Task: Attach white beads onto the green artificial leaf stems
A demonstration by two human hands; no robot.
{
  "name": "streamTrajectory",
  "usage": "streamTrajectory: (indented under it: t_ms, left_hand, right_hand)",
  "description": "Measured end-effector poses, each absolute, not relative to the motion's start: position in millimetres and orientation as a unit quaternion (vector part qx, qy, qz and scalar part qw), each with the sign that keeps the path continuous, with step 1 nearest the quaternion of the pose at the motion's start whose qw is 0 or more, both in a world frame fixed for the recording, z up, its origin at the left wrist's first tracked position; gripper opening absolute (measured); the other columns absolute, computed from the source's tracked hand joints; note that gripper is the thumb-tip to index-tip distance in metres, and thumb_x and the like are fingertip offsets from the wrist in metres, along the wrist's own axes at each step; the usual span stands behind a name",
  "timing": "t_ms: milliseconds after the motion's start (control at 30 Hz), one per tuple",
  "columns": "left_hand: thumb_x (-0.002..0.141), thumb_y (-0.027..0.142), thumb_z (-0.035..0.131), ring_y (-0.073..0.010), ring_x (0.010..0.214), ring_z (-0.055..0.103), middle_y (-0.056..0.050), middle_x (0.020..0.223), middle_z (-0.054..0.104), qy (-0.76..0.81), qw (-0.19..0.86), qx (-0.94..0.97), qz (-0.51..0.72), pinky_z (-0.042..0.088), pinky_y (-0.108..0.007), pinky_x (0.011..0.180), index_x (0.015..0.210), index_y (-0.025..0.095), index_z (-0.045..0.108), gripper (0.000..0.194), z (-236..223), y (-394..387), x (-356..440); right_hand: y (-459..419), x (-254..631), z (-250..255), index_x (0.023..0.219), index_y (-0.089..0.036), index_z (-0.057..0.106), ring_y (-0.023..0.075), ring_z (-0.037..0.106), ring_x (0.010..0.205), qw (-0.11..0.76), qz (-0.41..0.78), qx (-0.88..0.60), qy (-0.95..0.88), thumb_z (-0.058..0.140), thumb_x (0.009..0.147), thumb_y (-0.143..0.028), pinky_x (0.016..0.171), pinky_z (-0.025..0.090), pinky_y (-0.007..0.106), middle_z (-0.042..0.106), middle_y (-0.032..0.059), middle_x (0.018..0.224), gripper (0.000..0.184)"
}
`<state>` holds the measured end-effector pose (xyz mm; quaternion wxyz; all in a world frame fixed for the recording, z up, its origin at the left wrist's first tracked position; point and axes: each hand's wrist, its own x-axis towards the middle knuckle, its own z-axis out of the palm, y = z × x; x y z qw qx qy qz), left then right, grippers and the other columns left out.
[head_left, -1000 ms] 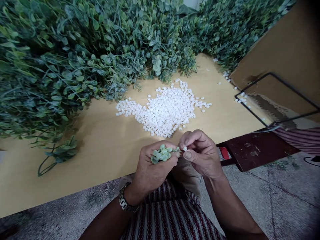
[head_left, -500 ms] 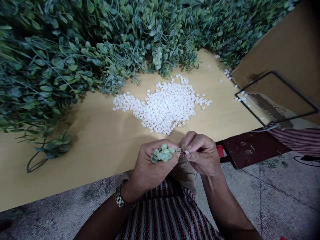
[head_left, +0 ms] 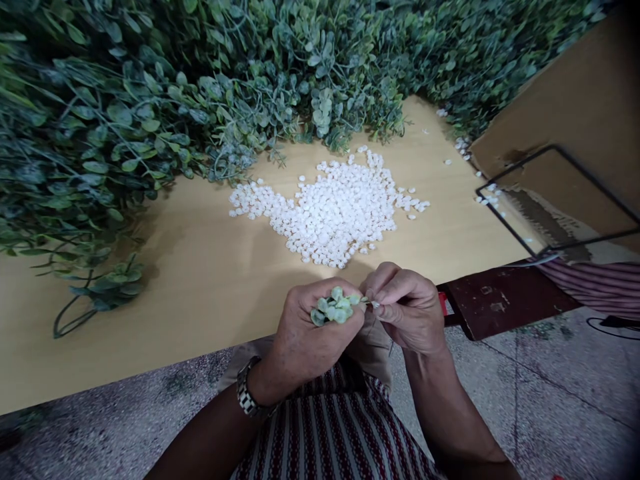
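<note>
My left hand [head_left: 313, 330] is closed around an artificial leaf sprig [head_left: 336, 307], its pale green leaves showing above the fist. The sprig's thin stem end points right, toward my other hand. Thumb and fingers of my right hand [head_left: 407, 307] pinch a small white plastic bead [head_left: 375, 304] at that stem end; whether the stem is inside it I cannot tell. Just beyond both hands, a heap of similar white plastic beads [head_left: 340, 210] lies on the wooden-coloured table [head_left: 215, 280].
Dense artificial foliage [head_left: 200, 87] covers the table's back and left side. At the right stands a cardboard box [head_left: 575, 127] with a black wire frame [head_left: 590, 190] in front of it and a few stray beads nearby. A dark red board [head_left: 505, 303] sits below the table edge.
The view has shifted slightly, so things sit a little to the right. Both hands keep their grips, and the bead stays at the sprig's stem end.
</note>
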<state>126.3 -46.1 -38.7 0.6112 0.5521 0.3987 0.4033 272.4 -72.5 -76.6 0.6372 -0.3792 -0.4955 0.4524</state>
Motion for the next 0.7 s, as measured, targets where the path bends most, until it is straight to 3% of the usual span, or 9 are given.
streamTrajectory:
  t_ms: [300,700]
  left_hand:
    - [0.066,0.009,0.062,-0.0078,0.047,0.045,0.002,0.053,0.055,0.392,0.605,0.561,0.408,0.037,-0.017,0.043,0.059,0.016,0.064,0.011,-41.9,-48.0,124.2]
    - [0.066,0.004,0.060,-0.0064,0.045,0.044,0.004,0.053,0.055,0.378,0.608,0.557,0.421,0.037,-0.016,0.043,0.059,0.016,0.063,0.014,-40.4,-48.3,123.8]
  right_hand:
    - [-71.9,271.9,-73.2,0.070,-0.024,0.066,0.0115,0.058,0.059,0.630,0.446,-0.388,-0.504,0.076,0.070,-0.029,0.053,0.050,0.026,0.062,-0.0013,0.066,0.012]
    - [-70.3,273.2,-73.4,0.077,-0.026,0.070,0.0088,0.056,0.061,0.628,0.502,-0.339,-0.488,0.076,0.072,-0.020,0.054,0.047,0.021,0.062,-0.0024,0.070,0.010]
